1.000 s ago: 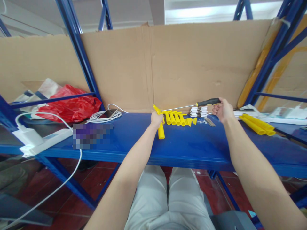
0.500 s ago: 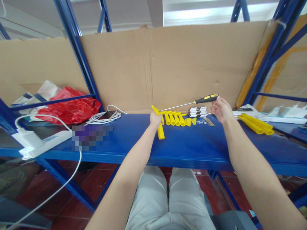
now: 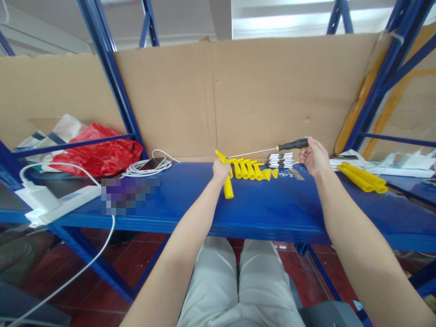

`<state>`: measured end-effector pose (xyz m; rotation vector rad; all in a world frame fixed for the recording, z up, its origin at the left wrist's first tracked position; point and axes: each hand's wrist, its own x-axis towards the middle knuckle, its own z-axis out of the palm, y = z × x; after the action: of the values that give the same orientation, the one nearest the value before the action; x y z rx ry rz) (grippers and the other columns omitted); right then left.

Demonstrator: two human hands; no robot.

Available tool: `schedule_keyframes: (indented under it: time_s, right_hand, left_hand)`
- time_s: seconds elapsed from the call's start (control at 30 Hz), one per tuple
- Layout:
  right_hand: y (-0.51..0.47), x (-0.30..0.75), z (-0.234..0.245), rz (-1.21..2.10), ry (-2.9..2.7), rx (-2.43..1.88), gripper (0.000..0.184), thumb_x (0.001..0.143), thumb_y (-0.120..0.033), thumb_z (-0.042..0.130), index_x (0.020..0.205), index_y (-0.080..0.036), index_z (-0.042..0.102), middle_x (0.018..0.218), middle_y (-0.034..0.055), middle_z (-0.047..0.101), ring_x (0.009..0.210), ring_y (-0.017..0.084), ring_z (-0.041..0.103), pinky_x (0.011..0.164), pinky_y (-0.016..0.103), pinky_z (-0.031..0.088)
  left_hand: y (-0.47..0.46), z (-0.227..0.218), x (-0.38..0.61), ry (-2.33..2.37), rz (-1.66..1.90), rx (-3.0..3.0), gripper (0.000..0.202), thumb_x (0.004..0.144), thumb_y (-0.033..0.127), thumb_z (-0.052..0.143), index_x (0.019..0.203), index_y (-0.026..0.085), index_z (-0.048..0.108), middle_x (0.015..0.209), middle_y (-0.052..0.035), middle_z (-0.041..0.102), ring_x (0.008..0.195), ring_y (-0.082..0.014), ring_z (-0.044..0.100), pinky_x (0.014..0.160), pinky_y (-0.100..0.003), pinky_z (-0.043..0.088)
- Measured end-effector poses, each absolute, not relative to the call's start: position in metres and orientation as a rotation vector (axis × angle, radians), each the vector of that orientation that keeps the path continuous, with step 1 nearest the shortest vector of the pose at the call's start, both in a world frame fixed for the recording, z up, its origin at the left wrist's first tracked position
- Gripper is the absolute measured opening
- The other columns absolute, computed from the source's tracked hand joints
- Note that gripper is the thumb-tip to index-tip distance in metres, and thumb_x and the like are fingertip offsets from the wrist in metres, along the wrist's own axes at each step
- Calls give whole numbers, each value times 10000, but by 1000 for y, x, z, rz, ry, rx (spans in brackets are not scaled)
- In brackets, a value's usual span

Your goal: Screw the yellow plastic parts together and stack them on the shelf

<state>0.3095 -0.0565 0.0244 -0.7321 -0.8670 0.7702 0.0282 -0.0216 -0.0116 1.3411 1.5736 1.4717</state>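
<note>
Well, cardboard [image 3: 272, 91] lines the bench [image 3: 170, 195] at its back edge; left grip [image 3: 221, 169] clasps a yellow piece [image 3: 229, 188], right grip [image 3: 310, 154] a screwdriver [image 3: 293, 144].

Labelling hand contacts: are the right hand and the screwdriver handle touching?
Touching. The head view shows the right hand pinching the butt end of the black screwdriver handle, with no gap visible between them.

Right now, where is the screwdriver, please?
In the head view, the screwdriver is right of centre: the right hand holds its handle, and its shaft points toward the left hand.
</note>
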Motion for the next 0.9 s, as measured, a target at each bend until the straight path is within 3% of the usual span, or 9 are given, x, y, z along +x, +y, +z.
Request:
schedule_keyframes:
  time_s: [0.23,0.47,0.73,0.9]
  right_hand:
    - [-59,308,27,820,-872,-788,294,899,-364,634,719,-211,459,534,-30,564,435,99,533,367,173,400]
    - [-57,309,22,738,-899,-783,423,798,-498,735,697,-224,429,469,-81,458,365,84,446,310,167,350]
    - [-50,313,21,748,-856,-770,439,777,-473,759,663,-228,412,395,-99,332,324,87,388,304,178,341]
    - [-51,316,23,816,-905,-759,441,794,-523,727,674,-222,427,446,-60,445,385,102,480,335,180,371]
  left_hand:
    - [-20,-13,28,1594,1465,1349,150,792,50,574,896,130,646,588,0,604,459,-127,589,498,-218,490]
    - [-22,-12,29,1596,1474,1350,126,797,37,561,830,139,627,536,32,532,398,-104,523,451,-201,441]
    - [-23,-12,30,1587,1482,1341,137,790,34,577,838,150,630,549,28,555,446,-125,576,477,-209,458]
    - [-23,-12,29,1596,1474,1335,123,791,38,580,832,144,628,544,28,552,430,-118,568,463,-202,457]
